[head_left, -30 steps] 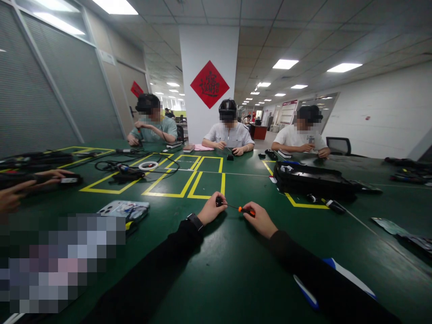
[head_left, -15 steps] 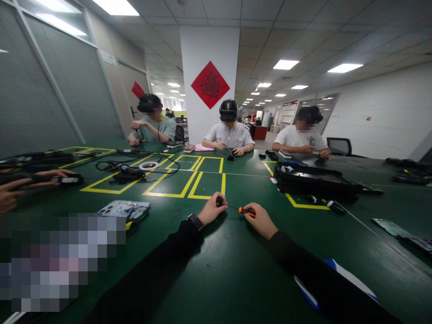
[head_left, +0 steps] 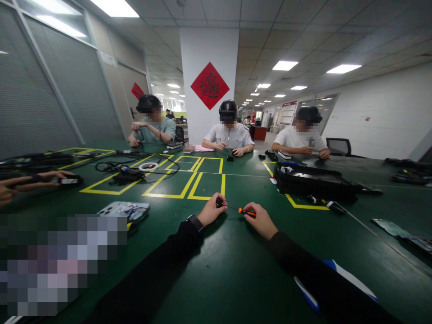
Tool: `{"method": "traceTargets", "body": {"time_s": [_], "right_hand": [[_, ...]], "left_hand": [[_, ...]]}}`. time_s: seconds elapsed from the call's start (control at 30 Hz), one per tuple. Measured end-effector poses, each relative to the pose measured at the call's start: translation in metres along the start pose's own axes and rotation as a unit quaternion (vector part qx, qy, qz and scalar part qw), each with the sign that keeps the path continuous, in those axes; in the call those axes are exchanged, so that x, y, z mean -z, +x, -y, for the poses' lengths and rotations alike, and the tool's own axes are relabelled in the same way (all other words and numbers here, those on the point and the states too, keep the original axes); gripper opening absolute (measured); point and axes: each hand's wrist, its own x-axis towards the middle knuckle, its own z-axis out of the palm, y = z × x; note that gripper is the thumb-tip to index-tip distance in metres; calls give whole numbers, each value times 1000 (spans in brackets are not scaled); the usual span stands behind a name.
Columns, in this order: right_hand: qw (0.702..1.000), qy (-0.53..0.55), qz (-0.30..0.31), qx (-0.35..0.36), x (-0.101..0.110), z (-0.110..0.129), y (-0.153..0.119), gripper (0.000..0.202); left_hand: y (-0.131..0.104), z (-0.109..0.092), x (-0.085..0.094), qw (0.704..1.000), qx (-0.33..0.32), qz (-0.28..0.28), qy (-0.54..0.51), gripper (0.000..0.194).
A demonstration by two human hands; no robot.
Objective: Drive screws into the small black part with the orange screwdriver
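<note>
Just above the green table (head_left: 216,270), my left hand (head_left: 211,210) pinches a small black part (head_left: 219,202); its exact kind is too small to make out. My right hand (head_left: 262,220) is closed round the orange and black handle of a screwdriver (head_left: 242,210). The thin shaft points left, and its tip meets or nearly meets the black part. Fingers partly hide both the part and the handle.
A black open case (head_left: 313,180) lies to the right, near a black cylindrical tool (head_left: 334,206). Cables (head_left: 135,164) and a white coil (head_left: 148,166) are at the left. A clear bag (head_left: 124,210) lies nearer. Several people sit round the table; another person's hands (head_left: 47,176) are at far left.
Both my hands, the screwdriver and the black part keep nearly the same place. The view has shifted very slightly. At far left, the other person's nearer hand has moved up a little.
</note>
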Motion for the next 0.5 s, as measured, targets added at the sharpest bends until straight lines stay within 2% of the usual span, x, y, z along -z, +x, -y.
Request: {"method": "traceTargets", "body": {"time_s": [0.13,0.37,0.5], "right_hand": [[999,30,13,-19,-1,-2,1,23],[1000,12,5,4,-2,-3,1,15],[999,32,6,-7,-2,-1,1,20]], "left_hand": [[1,1,-1,1000,-3,-1,-2,20],[1,5,0,1000,-2,4,-16,21],[1,4,0,1000,-4,6,-22,21]]}}
